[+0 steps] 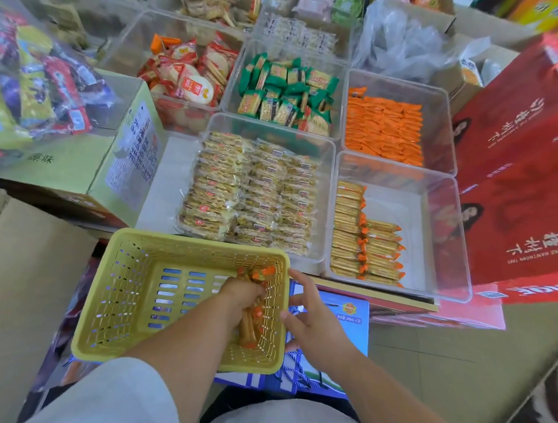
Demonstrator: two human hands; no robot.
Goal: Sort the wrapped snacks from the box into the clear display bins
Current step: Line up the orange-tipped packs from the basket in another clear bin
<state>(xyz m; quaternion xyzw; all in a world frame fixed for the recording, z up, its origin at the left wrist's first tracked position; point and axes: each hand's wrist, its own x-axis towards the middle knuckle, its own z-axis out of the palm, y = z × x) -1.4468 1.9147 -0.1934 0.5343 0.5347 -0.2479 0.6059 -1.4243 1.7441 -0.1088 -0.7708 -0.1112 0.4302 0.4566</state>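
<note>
Head view. A yellow basket (187,239) sits low and centre on a blue box (340,326). The left hand (240,297) reaches into the basket's right half, with its fingers curled round a bundle of orange-tipped sticks (250,325). A few more of these sticks show just beyond the knuckles. The right hand (317,321) is just outside the basket's right wall. Its fingers (300,279) are spread and hold nothing, and the thumb tip lies against that wall.

Beyond the basket, clear bins stand edge to edge on a pale surface (167,181).
- Straight beyond is a bin (326,188) packed with pale cracker packs.
- Beyond and to the right is a second bin (446,237). It holds rows of matching orange-tipped packs (359,240) along its left side, and bare bin floor shows to their right.
- Farther back are bins of orange packs (383,129), green packs (283,90) and red round crackers (187,76).

Red cartons (522,177) close off the right of the basket. A green carton (126,160) stands beyond it to the left and carries a bag of mixed sweets (37,82). Brown cardboard (28,280) lies to the left, and grey floor (456,363) to the right. A perforated, uncovered stretch of basket floor lies to the left of the left hand.
</note>
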